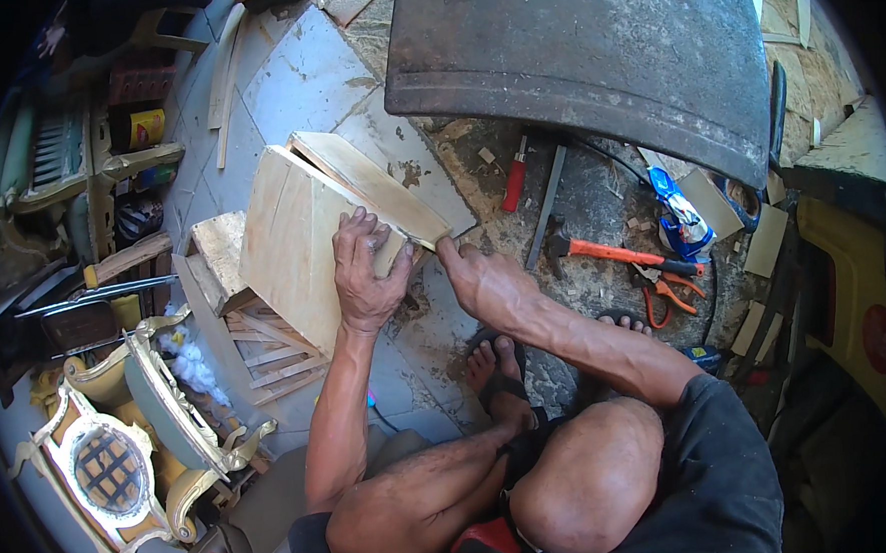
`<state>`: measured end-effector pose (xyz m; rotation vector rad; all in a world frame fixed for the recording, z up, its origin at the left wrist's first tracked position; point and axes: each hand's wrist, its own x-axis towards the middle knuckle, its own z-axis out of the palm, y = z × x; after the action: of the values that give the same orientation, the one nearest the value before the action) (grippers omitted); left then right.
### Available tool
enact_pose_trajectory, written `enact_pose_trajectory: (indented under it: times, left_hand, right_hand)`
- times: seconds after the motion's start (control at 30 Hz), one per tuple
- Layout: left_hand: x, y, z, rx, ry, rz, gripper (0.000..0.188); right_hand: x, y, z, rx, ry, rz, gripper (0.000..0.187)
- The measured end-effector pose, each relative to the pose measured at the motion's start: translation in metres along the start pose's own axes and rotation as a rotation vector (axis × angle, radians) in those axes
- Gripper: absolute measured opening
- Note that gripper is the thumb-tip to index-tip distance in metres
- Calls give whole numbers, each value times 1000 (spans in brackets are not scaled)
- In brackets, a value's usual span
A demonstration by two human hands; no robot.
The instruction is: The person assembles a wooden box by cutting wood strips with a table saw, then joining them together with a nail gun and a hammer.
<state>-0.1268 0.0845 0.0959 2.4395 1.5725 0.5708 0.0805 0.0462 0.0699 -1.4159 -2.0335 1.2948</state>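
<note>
A pale wooden box [285, 230] stands tilted in front of me, and a narrow dark gap shows between its large side panel and its long narrower board [383, 179]. My left hand [367, 265] is closed over the box's near edge, fingers on top and thumb stretched toward the right. At the near right corner, my right hand [478, 280] is a fist with its index finger and thumb against the wood. A thin yellowish strip [420, 243] shows just beside that fist. What the fist encloses is hidden by its fingers.
A hammer [622, 255] with an orange handle, orange pliers [672, 294], a red-handled tool [515, 185] and a blue-white packet [682, 214] lie on the right. A worn dark slab [572, 59] overhangs the far side. Carved chair frames [112, 464] and wood slats [272, 356] stand left.
</note>
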Motion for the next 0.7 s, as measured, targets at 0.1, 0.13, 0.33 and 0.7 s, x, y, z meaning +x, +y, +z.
enact_pose_trajectory:
  times: [0.1, 0.13, 0.33, 0.7]
  left_hand:
    - [6, -3, -2, 2, 5, 8, 33]
    - [4, -3, -3, 7, 4, 9, 33]
    - [3, -3, -4, -5, -6, 12, 34]
    - [0, 0, 0, 15, 2, 4, 32]
  right_hand:
    - [6, 0, 1, 4, 15, -10, 24]
    - [5, -1, 1, 11, 14, -13, 24]
    - [8, -2, 4, 9, 6, 9, 23]
    - [13, 3, 8, 33, 1, 6, 30]
